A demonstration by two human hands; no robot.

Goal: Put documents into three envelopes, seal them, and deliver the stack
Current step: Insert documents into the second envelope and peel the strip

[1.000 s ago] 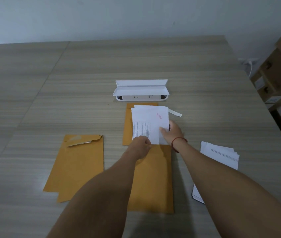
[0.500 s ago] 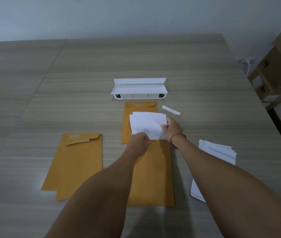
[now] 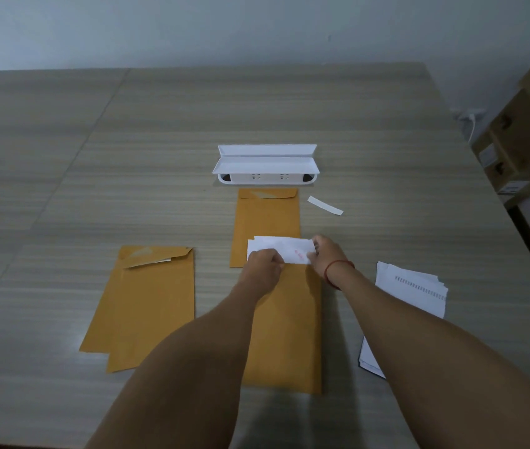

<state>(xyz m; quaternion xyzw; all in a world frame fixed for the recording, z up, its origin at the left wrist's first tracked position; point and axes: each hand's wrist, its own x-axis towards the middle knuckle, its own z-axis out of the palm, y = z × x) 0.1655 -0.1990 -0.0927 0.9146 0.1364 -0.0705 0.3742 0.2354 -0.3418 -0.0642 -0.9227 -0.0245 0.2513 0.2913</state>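
pinching the documents [image 3: 278, 251] at the near envelope [image 3: 284, 322]'s mouth, both hands [image 3: 265, 262] risked buckling the sheets against the manila lip, creasing them.

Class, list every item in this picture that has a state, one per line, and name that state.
near envelope: open, being filled
documents: partly inserted
far envelope: flap folded shut
left envelopes: top flap partly raised
paper stack: loose, fanned
left hand: gripping documents
right hand: gripping documents
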